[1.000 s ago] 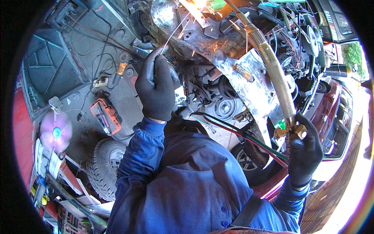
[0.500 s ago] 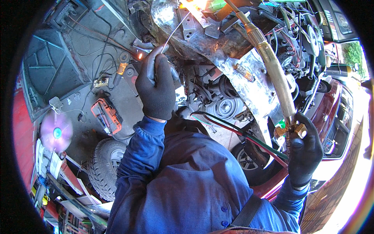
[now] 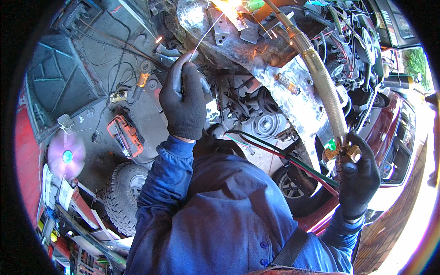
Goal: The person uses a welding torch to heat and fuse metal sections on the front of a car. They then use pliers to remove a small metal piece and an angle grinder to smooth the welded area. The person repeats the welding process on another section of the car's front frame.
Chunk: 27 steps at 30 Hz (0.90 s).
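In a black glove, my left hand [image 3: 184, 101] pinches a thin filler rod [image 3: 207, 35] that slants up toward a bright glow. My right hand [image 3: 363, 176], also gloved, is closed around the valve end of a brass gas torch [image 3: 323, 78], by its knurled knobs. From there the torch reaches up and left to the glowing spot, where its tip is out of the frame. Glare and sparks hide the heated metal. Beside the glow sits a steel bracket [image 3: 222, 33] with holes, on the worn metal panel [image 3: 279, 103] of a vehicle body.
Red and green hoses [image 3: 288, 158] run from the torch across my front. An angle grinder [image 3: 141, 82], an orange toolbox [image 3: 124, 136], a loose tyre [image 3: 121, 195] and a spinning fan [image 3: 67, 156] are at left. Engine parts [image 3: 362, 46] and a dark red car [image 3: 389, 137] are at right.
The glow at the torch tip has grown brighter, and more sparks fly out to the right. One spark at left has shifted upward. Both hands, rod and torch stay nearly still.
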Tool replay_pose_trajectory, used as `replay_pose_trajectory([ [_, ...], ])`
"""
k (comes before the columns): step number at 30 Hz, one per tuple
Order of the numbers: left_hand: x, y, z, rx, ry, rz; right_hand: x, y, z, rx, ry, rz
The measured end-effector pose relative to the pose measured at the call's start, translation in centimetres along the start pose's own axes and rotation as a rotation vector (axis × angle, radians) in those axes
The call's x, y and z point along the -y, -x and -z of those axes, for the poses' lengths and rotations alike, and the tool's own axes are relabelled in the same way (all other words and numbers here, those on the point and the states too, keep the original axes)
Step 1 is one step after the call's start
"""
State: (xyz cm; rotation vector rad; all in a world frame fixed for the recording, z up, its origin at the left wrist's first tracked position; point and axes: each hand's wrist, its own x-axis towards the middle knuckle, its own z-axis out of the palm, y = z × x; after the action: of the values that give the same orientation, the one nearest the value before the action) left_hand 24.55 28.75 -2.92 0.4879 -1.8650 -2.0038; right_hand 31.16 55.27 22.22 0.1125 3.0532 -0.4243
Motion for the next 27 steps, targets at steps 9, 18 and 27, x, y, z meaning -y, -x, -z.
replay_pose_trajectory([
  [9,-0.4,-0.1,0.0,0.023,0.035,0.051,0.1,-0.1,-0.2,-0.027,0.014,0.022],
  [18,0.5,-0.2,0.2,0.013,-0.021,0.016,0.2,-0.1,-0.2,-0.029,0.025,0.033],
  [27,0.5,-0.2,0.3,0.007,-0.058,-0.02,0.8,0.0,-0.1,-0.028,0.021,-0.001],
])
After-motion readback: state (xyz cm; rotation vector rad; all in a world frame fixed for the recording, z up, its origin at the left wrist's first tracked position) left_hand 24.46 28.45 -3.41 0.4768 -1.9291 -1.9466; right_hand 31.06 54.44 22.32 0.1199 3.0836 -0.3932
